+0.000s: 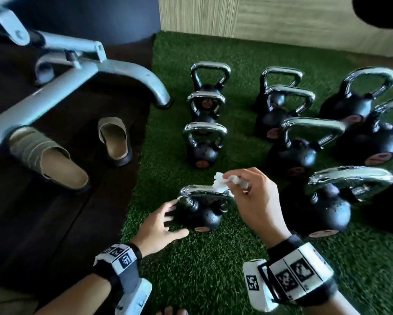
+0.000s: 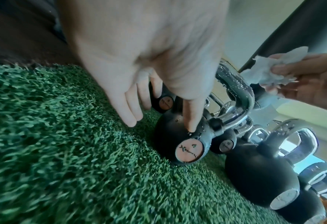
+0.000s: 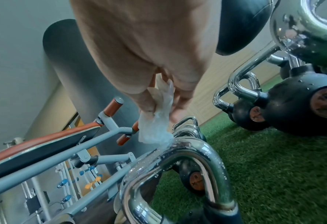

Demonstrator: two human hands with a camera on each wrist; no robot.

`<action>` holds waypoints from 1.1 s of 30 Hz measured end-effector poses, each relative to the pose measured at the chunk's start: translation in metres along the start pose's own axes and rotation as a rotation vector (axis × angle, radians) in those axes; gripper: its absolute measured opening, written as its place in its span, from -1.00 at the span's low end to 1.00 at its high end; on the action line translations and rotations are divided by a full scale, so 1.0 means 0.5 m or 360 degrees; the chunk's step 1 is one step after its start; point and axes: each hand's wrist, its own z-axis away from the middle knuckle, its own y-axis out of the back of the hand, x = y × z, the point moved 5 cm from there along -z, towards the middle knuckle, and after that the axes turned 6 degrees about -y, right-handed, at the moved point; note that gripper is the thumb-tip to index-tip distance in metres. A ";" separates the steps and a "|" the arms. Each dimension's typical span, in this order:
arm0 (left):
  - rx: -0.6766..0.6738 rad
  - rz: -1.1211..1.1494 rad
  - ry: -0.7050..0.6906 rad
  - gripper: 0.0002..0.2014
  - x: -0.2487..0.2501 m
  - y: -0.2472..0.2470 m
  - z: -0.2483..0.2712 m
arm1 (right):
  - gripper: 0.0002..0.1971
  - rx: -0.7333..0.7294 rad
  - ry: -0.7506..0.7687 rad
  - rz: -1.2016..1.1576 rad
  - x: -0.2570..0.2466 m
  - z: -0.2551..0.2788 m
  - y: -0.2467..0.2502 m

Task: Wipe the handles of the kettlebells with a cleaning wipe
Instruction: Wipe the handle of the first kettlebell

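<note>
A small black kettlebell [image 1: 201, 218] with a chrome handle [image 1: 204, 192] stands on green turf in front of me. Droplets sit on the handle [image 3: 187, 153]. My right hand [image 1: 233, 181] pinches a crumpled white wipe [image 1: 221, 184], whose lower end touches the top of the handle's right side [image 3: 158, 128]. My left hand [image 1: 173, 218] is open with straight fingers, and one fingertip [image 2: 192, 125] rests on the kettlebell's black body [image 2: 170, 142]. Beside it in the left wrist view are the wipe [image 2: 266, 71] and the wet handle [image 2: 237, 87].
Several more chrome-handled kettlebells [image 1: 204, 142] stand in rows on the turf [image 1: 202, 269], a larger one [image 1: 320, 205] close on the right. A grey bench frame [image 1: 81, 73] and two tan sandals [image 1: 114, 139] sit on the dark mat at left.
</note>
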 end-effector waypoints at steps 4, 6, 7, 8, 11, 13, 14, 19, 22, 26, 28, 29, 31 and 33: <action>0.0046 0.0100 -0.0016 -0.24 0.009 -0.028 -0.031 | -0.77 0.0030 0.0074 0.0079 0.001 0.011 -0.030; 0.0088 0.0076 0.0002 -0.28 0.007 -0.039 -0.045 | -0.73 0.0034 0.0193 0.0174 -0.001 0.017 -0.057; 0.0108 0.0057 0.0013 -0.30 0.009 -0.045 -0.051 | -0.70 0.0044 0.0243 0.0254 -0.001 0.020 -0.070; 0.0129 0.0027 0.0018 -0.33 0.014 -0.048 -0.057 | -0.69 0.0060 0.0275 0.0329 0.000 0.024 -0.081; 0.0210 -0.0064 0.0043 -0.39 0.024 -0.054 -0.070 | -0.71 0.0130 0.0325 0.0440 -0.001 0.043 -0.104; 0.0263 -0.0079 0.0059 -0.38 0.024 -0.056 -0.071 | -0.69 0.0138 0.0375 0.0462 -0.003 0.052 -0.116; 0.0278 -0.0079 0.0068 -0.38 0.023 -0.057 -0.071 | -0.67 0.0142 0.0395 0.0455 0.000 0.051 -0.119; 0.0310 -0.0104 0.0108 -0.39 0.029 -0.058 -0.063 | -0.70 0.0271 0.0227 0.0296 0.039 0.034 -0.091; 0.0295 -0.0104 0.0120 -0.42 0.029 -0.057 -0.062 | -0.71 0.0324 0.0234 0.0280 0.042 0.043 -0.093; 0.0280 -0.0084 0.0118 -0.41 0.032 -0.055 -0.062 | -0.71 0.0307 0.0346 0.0255 0.044 0.068 -0.114; 0.0273 -0.0087 0.0100 -0.40 0.034 -0.056 -0.061 | -0.72 0.0410 0.0252 0.0144 0.066 0.067 -0.103; 0.0267 -0.0071 0.0088 -0.38 0.034 -0.057 -0.061 | -0.76 0.0476 0.0158 0.0067 0.080 0.063 -0.095; 0.0249 -0.0044 0.0077 -0.37 0.035 -0.058 -0.060 | -0.80 0.0573 -0.0022 -0.0035 0.098 0.058 -0.083; 0.0252 -0.0056 0.0075 -0.42 0.038 -0.056 -0.060 | -0.81 0.0566 0.0000 0.0009 0.094 0.061 -0.084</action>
